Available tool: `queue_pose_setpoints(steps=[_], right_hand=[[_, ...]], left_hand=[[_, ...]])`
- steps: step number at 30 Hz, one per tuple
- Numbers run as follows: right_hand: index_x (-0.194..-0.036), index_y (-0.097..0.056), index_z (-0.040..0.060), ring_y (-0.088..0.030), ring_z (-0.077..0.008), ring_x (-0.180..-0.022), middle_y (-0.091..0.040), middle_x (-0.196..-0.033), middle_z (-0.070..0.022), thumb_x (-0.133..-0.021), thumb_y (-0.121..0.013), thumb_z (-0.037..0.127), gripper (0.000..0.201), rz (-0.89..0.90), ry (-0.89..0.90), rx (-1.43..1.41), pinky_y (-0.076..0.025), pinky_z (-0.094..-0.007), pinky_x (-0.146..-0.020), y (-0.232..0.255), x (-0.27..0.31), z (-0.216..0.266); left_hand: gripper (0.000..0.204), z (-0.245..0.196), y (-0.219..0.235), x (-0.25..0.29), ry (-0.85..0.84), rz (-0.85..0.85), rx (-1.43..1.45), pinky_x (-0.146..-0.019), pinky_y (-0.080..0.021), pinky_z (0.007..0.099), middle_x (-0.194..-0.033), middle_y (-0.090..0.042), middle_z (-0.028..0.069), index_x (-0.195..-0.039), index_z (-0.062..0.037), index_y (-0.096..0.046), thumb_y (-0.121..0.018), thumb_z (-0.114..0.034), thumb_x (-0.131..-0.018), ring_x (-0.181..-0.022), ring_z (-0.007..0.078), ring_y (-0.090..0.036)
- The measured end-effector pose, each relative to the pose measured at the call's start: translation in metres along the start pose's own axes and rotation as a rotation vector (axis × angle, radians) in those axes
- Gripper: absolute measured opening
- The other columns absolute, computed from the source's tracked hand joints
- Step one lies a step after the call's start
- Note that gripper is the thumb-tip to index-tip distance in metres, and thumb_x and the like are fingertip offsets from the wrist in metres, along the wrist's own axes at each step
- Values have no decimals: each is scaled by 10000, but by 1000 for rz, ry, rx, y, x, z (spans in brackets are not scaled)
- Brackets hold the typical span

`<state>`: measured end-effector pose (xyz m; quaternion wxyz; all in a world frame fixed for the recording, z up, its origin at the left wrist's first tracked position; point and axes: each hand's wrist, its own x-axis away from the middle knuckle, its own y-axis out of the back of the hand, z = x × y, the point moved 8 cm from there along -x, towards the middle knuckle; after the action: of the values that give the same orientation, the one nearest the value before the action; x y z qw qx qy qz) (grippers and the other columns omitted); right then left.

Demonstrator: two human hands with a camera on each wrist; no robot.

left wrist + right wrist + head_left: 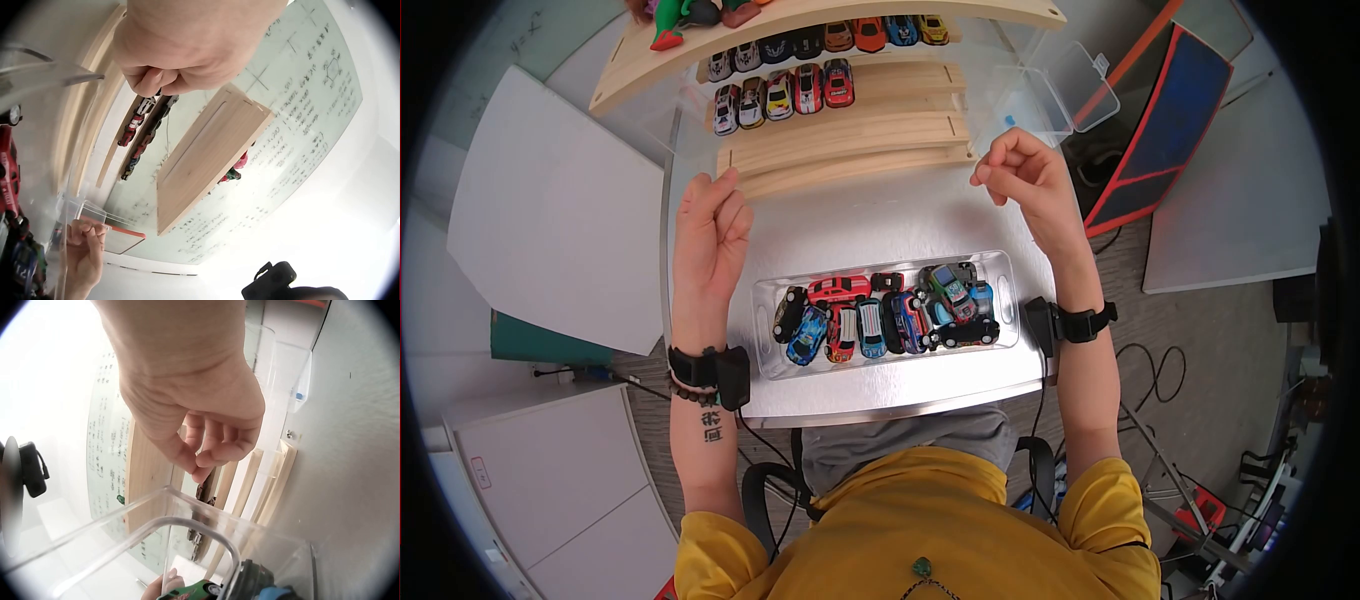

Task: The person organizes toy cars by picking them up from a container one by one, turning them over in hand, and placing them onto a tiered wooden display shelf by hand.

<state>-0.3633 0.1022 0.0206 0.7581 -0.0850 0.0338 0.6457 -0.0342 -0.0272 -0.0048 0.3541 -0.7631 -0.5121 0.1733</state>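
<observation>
Both hands are raised over a silver table [880, 225], and neither holds anything. My left hand [710, 225] hovers past the left end of a clear tray [763, 300], its fingers curled into the palm [156, 78]. My right hand [1020, 165] is above the tray's far right corner, fingers curled with the thumb against them [206, 453]. The tray holds several toy cars [890, 315] piled side by side. Behind the hands stands a stepped wooden rack [850, 140] with a row of toy cars [780, 95] on one step and another row [840, 38] higher up.
A clear plastic box [1055, 95] with an open lid sits at the rack's right end. A white board [550, 200] leans at the left. A blue panel with a red border [1165, 125] stands at the right. The table's front edge runs just below the tray.
</observation>
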Motion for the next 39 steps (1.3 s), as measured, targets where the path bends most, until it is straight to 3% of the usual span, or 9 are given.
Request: queue_pose_setpoints(steps=[5, 7, 13, 16, 20, 22, 25, 28, 39], right_hand=[[-933, -613, 75, -635, -48, -740, -698, -823, -4, -923, -704, 25, 104, -32, 15, 9, -399, -190, -601, -2, 0, 5], [-841, -569, 97, -492, -16, -598, -581, -685, 48, -929, -740, 69, 194, -55, -43, 63, -315, -189, -540, -1, 1, 5], [-639, -309, 172, -282, -10, -541, -321, -592, 104, -917, -789, 124, 557, -117, -97, -1, -199, -246, -494, 10, 3, -6], [-657, -233, 174, -230, -22, -579, -268, -622, 106, -901, -803, 101, 625, -129, -45, 88, -181, -262, -511, 10, 2, -1], [-687, -195, 166, -205, -32, -607, -231, -635, 104, -880, -812, 60, 655, -100, 46, 268, -173, -265, -524, 2, 1, 9], [-690, -184, 160, -196, -36, -616, -228, -633, 99, -872, -799, 11, 658, -157, 77, 288, -169, -269, -530, 5, 3, 12], [-677, -183, 154, -213, -31, -596, -251, -614, 92, -891, -765, -7, 640, -213, 42, 248, -187, -263, -516, 12, 3, 7], [-663, -196, 145, -252, -25, -568, -276, -597, 84, -903, -733, -30, 613, -173, -3, 229, -219, -256, -496, 11, 3, 0], [-649, -215, 135, -302, -23, -541, -296, -590, 79, -873, -692, -70, 565, -137, -29, 212, -243, -255, -481, 10, 3, -5]], left_hand=[[442, -6, -1, -4, -150, 90, -74, -635, -348, 239, -754, -373, -33, -750, -155, -344, -605, 134, -958, -660, 81, -366], [434, -7, -3, -3, -151, 122, -44, -805, -384, 262, -808, -409, -1, -774, -145, -357, -629, 168, -899, -800, 131, -436], [398, -6, -10, 1, -114, 127, -12, -878, -383, 285, -906, -433, 42, -809, -125, -382, -611, 201, -803, -919, 177, -449], [390, -5, -9, 1, -83, 134, 35, -890, -386, 289, -922, -435, 50, -821, -111, -383, -592, 211, -754, -944, 178, -445], [328, -6, -3, 1, -116, -44, 45, -784, -397, 275, -888, -416, 35, -827, -108, -370, -539, 171, -791, -859, 161, -424], [265, -8, 8, -3, -100, 114, 204, -612, -341, 254, -776, -396, 4, -780, -120, -381, -469, 115, -863, -687, 123, -373], [299, -6, 6, 0, -31, 194, 301, -517, -246, 260, -673, -352, -31, -725, -152, -381, -448, 103, -867, -556, 99, -285], [318, -5, 3, 1, -40, 126, 250, -505, -229, 261, -602, -320, -45, -692, -169, -394, -426, 34, -935, -504, 83, -249], [298, -8, 3, 3, -75, 136, 258, -524, -212, 273, -629, -319, -39, -702, -154, -392, -413, 67, -900, -532, 91, -229]])
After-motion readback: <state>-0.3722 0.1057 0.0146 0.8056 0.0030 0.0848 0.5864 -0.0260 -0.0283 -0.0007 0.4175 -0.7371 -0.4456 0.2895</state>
